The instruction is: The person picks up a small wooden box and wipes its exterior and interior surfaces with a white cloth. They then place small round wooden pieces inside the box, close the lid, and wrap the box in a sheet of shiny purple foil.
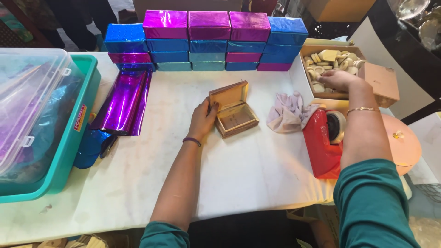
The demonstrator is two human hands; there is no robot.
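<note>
A small wooden box (235,115) lies open on the white table (239,170), its hinged lid tilted back. My left hand (202,119) rests against the box's left side and steadies it. My right hand (337,79) reaches into a cardboard box (310,49) at the right, fingers curled down among several cream-coloured wooden pieces (328,57). Whether the fingers have closed on a piece is hidden.
Wrapped boxes in shiny purple and blue foil (206,41) are stacked along the back. Purple foil sheets (123,103) lie at left beside a teal bin (69,138) with a clear lid. A lilac cloth (287,112), a red tape dispenser (324,142) and a peach round lid (406,142) sit at right.
</note>
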